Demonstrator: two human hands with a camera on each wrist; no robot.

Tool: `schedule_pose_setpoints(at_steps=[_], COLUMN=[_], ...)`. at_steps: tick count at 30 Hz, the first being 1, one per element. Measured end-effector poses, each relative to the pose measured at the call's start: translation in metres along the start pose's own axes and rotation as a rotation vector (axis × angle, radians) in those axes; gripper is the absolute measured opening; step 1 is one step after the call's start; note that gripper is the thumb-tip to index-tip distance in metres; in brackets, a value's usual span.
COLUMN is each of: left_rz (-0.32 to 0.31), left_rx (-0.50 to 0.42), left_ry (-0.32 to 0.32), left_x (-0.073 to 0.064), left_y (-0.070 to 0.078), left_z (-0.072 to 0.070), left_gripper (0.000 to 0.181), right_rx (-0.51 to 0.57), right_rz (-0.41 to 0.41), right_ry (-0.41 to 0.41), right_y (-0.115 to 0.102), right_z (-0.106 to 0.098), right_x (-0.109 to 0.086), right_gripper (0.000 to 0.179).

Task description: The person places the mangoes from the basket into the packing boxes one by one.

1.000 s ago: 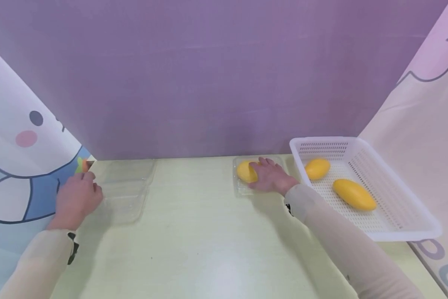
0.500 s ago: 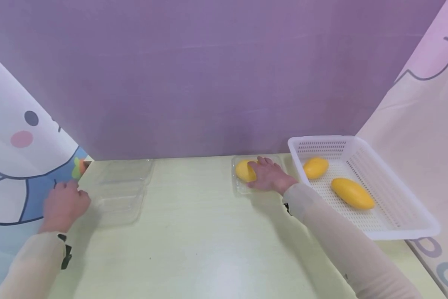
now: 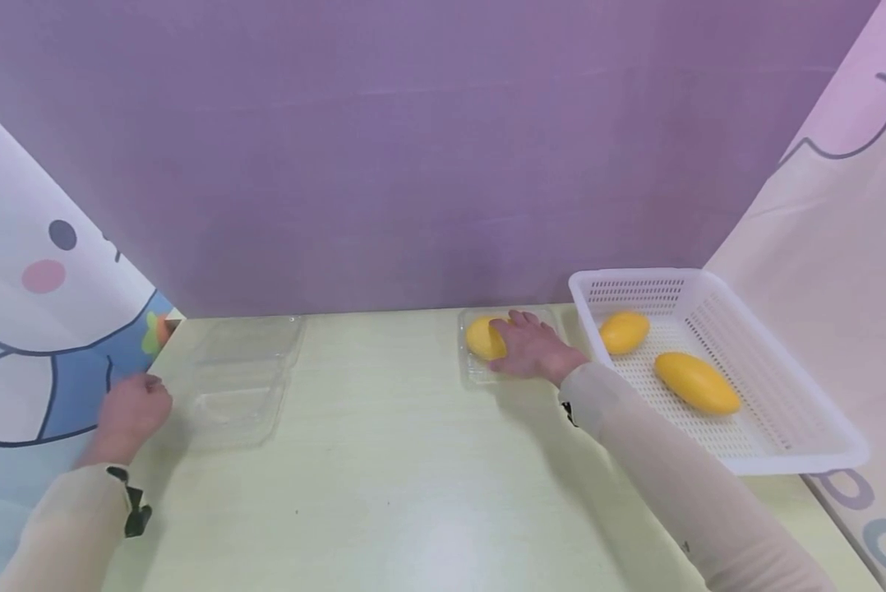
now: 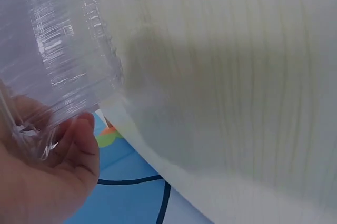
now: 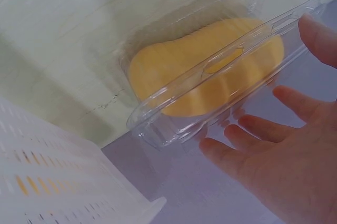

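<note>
At the table's (image 3: 376, 460) far edge, the right hand (image 3: 535, 349) spreads wide at the fruit box (image 5: 158, 133) — a careless push could slide it; left hand (image 3: 134, 407) pinches a clear tray (image 3: 239, 380).

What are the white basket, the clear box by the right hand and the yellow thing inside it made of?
Basket: probably plastic, satin, with moulded slots.
Clear box: thin plastic, most likely, glossy and see-through with bright glints.
Yellow thing: smooth, softly shiny surface; real fruit or imitation, I can't tell.
</note>
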State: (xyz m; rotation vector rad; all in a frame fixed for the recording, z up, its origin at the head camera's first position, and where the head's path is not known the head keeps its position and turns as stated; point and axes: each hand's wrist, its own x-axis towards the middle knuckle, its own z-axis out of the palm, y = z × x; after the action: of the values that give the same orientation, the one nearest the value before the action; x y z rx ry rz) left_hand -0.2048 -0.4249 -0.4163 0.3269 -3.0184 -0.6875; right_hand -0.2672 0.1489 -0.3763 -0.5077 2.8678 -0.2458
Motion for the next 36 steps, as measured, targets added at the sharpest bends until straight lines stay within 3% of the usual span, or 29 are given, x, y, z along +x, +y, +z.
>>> schedule_pose_setpoints(at_steps=[6,16,24,36], left_rz=[-0.037,-0.066,-0.139,-0.139], left_rx=[-0.076,-0.129,-0.168,-0.248], left_ry=[0.000,-0.023,-0.115,-0.228], left_x=[-0.002,-0.009,-0.006,-0.005], left_y=[-0.002,-0.002,-0.004,-0.005], left_z=[0.002,-0.001,-0.002,-0.002], left_gripper=[0.048,0.051,0.058,0.063], right_rx=[-0.005,-0.013,-0.092,-0.105], right_rz=[-0.014,-0.015,-0.069,-0.096], right_ry=[0.006,-0.005,0.022,0.026], right_y=[-0.002,-0.003,-0.007,-0.009], right_z=[-0.002,-0.008,-0.021,-0.041], right_x=[-0.002,-0.005,-0.010,-0.030], right_gripper=[0.073,0.072,0.067,0.064])
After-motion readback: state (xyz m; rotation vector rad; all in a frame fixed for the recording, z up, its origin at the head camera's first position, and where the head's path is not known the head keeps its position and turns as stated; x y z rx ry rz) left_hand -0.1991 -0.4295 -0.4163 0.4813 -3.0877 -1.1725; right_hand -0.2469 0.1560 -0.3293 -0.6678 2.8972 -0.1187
